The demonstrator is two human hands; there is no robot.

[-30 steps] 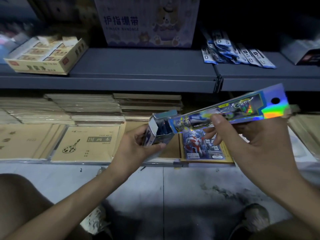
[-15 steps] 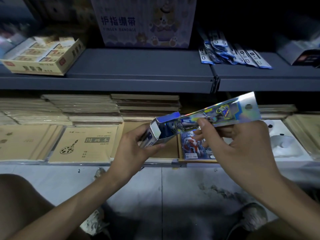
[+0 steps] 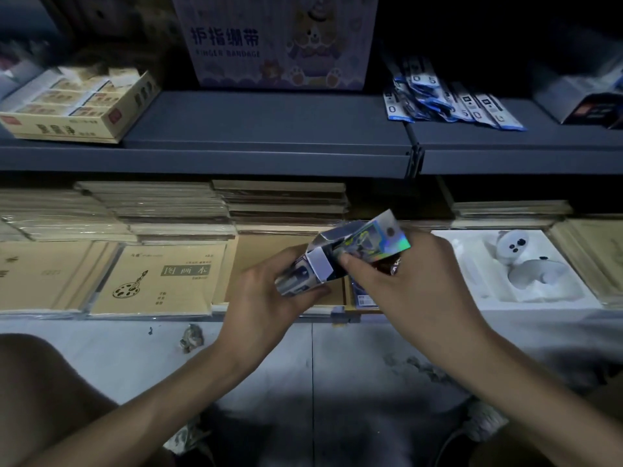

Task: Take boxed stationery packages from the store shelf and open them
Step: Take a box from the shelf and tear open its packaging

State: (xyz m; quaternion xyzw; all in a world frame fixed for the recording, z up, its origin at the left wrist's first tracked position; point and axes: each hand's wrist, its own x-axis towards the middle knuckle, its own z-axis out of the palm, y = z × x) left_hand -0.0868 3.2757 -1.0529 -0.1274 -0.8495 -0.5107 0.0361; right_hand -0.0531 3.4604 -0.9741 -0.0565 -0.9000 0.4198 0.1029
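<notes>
A dim shop aisle with a grey shelf (image 3: 269,136) across the top and a lower shelf stacked with brown sketchbooks (image 3: 161,278). On the grey shelf stand a finger-bandage carton (image 3: 276,38) at the back, an open tray of erasers (image 3: 77,102) to the left and a fan of blue packets (image 3: 451,102) to the right. On the lower shelf, right of the sketchbooks, a white toy (image 3: 519,261) lies in a white moulded tray. Below is a pale tiled floor (image 3: 303,358) with a crumpled scrap (image 3: 192,337) near the shelf edge.

The box (image 3: 367,244), shiny and holographic, is held in the air in front of the lower shelf, between the sketchbooks and the toy. It is tilted, its hang-tab end up and to the right and its other end down and to the left. A white flap (image 3: 320,267) stands out from its side near the middle.

The left hand (image 3: 266,298) grips the lower end, fingers curled round it and thumb along the near edge. The right hand (image 3: 414,284) pinches the upper part, thumb pressed on the printed face just beside the flap, fingers wrapped behind where they are mostly hidden
</notes>
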